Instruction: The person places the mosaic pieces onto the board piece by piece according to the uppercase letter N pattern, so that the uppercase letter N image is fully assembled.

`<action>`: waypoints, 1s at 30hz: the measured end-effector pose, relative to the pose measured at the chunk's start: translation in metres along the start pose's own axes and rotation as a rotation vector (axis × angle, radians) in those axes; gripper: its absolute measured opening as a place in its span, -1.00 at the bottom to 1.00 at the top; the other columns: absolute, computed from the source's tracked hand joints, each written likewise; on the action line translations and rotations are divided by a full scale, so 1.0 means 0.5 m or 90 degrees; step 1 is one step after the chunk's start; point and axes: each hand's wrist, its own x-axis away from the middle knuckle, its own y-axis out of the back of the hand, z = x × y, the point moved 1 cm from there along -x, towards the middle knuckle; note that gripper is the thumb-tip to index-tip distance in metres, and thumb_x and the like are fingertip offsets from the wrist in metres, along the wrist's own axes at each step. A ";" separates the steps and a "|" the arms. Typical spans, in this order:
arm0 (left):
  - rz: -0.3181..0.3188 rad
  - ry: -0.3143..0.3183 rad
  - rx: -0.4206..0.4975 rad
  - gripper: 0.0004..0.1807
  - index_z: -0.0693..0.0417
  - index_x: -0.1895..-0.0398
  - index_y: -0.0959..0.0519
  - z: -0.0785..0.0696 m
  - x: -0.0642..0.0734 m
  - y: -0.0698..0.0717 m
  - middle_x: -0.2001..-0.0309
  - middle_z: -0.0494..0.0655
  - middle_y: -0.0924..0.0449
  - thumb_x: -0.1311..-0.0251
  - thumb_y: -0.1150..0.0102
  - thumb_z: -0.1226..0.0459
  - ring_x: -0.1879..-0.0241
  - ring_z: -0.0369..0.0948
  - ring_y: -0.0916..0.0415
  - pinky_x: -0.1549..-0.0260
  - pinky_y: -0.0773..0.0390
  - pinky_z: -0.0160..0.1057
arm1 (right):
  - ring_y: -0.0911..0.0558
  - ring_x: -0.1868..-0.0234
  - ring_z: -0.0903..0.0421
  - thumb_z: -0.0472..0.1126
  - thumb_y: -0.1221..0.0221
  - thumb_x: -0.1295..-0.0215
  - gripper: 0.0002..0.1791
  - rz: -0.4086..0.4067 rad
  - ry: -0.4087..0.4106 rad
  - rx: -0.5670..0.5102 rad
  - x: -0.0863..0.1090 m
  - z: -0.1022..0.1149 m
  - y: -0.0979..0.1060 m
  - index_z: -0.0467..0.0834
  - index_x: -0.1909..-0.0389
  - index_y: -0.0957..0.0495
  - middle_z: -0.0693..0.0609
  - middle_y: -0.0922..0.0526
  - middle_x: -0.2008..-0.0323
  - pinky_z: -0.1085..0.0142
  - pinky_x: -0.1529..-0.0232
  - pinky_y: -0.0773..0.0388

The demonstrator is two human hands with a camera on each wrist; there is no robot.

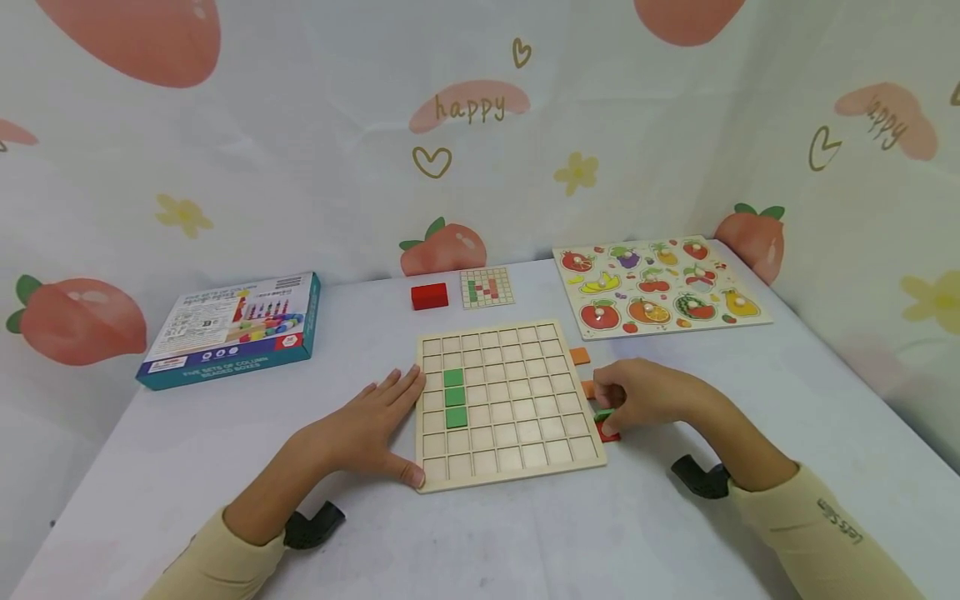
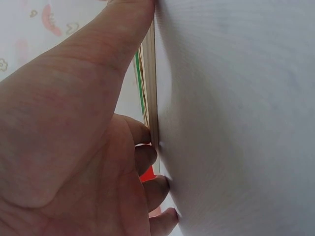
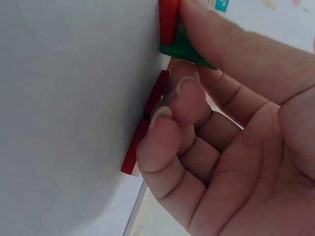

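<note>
A wooden grid board (image 1: 510,408) lies flat, with three green tiles (image 1: 455,397) in a column near its left side. My left hand (image 1: 356,437) rests spread along the board's left edge, the thumb at the near corner and the fingertips farther up; the left wrist view shows fingers against the board's side. Just right of the board, my right hand (image 1: 648,396) pinches a tilted green tile (image 3: 187,51) between thumb and fingers. A red tile (image 3: 169,22) lies under the thumb, and two more red tiles (image 3: 133,147) lie by the fingertips. Orange tiles (image 1: 580,357) lie along the board's right edge.
Behind the board are a red block (image 1: 430,297) and a small pattern card (image 1: 487,288). A fruit puzzle board (image 1: 663,287) lies at the back right. A flat toy box (image 1: 232,329) lies at the back left. Printed cloth walls stand behind the table.
</note>
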 end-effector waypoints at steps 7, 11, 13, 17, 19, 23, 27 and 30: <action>-0.003 -0.004 -0.001 0.49 0.11 -0.62 0.12 0.000 0.001 0.000 -0.61 0.05 0.22 0.26 -0.29 -0.52 -0.56 0.12 0.33 -0.43 0.10 0.22 | -0.44 0.36 0.10 -0.25 -0.47 -0.13 -0.72 -0.058 -0.012 0.020 -0.008 -0.002 -0.001 -0.07 0.46 -0.49 0.08 -0.46 0.51 0.25 0.37 -0.39; -0.002 -0.002 -0.002 0.50 0.11 -0.62 0.12 0.000 0.001 0.000 -0.61 0.04 0.22 0.28 -0.28 -0.52 -0.56 0.12 0.33 -0.43 0.10 0.22 | -0.45 0.36 0.09 -0.26 -0.45 -0.15 -0.75 -0.079 -0.009 0.018 -0.011 -0.005 0.000 -0.07 0.45 -0.50 0.08 -0.47 0.52 0.24 0.36 -0.41; -0.003 -0.001 -0.002 0.50 0.11 -0.62 0.12 -0.001 0.001 0.000 -0.61 0.04 0.22 0.28 -0.28 -0.52 -0.56 0.12 0.33 -0.43 0.10 0.22 | -0.46 0.36 0.09 -0.26 -0.44 -0.15 -0.77 -0.091 -0.009 0.010 -0.011 -0.007 0.003 -0.07 0.44 -0.53 0.08 -0.49 0.51 0.23 0.35 -0.42; -0.004 -0.003 -0.001 0.50 0.11 -0.62 0.12 -0.001 0.001 -0.001 -0.61 0.04 0.22 0.27 -0.29 -0.52 -0.56 0.12 0.33 -0.43 0.10 0.22 | -0.47 0.35 0.09 -0.26 -0.41 -0.18 -0.84 -0.106 -0.006 -0.005 -0.008 -0.011 0.011 -0.08 0.40 -0.58 0.09 -0.52 0.47 0.23 0.34 -0.45; -0.004 -0.002 -0.001 0.50 0.10 -0.62 0.12 0.000 0.001 -0.002 -0.61 0.04 0.22 0.27 -0.28 -0.52 -0.56 0.12 0.34 -0.43 0.10 0.22 | -0.48 0.35 0.09 -0.27 -0.39 -0.20 -0.87 -0.108 0.000 -0.013 -0.007 -0.012 0.013 -0.09 0.38 -0.60 0.09 -0.54 0.46 0.23 0.33 -0.46; -0.005 -0.003 -0.002 0.50 0.09 -0.63 0.13 0.001 0.000 -0.002 -0.62 0.03 0.23 0.27 -0.27 -0.52 -0.56 0.11 0.35 -0.43 0.11 0.21 | -0.50 0.37 0.09 -0.28 -0.36 -0.26 -0.92 -0.108 0.013 -0.037 -0.006 -0.010 0.014 -0.11 0.35 -0.63 0.10 -0.58 0.47 0.23 0.34 -0.51; -0.005 -0.003 -0.001 0.50 0.09 -0.63 0.13 0.001 0.000 -0.001 -0.62 0.03 0.23 0.27 -0.28 -0.52 -0.56 0.11 0.35 -0.44 0.12 0.21 | -0.55 0.35 0.10 -0.30 -0.34 -0.27 -0.93 -0.113 0.023 -0.068 -0.008 -0.006 0.011 -0.15 0.29 -0.63 0.10 -0.64 0.41 0.24 0.30 -0.57; -0.005 -0.004 0.000 0.49 0.10 -0.62 0.12 0.000 0.001 -0.001 -0.61 0.03 0.22 0.27 -0.29 -0.51 -0.56 0.12 0.34 -0.43 0.11 0.22 | -0.57 0.37 0.09 -0.32 -0.34 -0.26 -0.91 -0.108 0.029 -0.093 -0.012 -0.001 0.007 -0.17 0.27 -0.62 0.09 -0.65 0.41 0.24 0.30 -0.58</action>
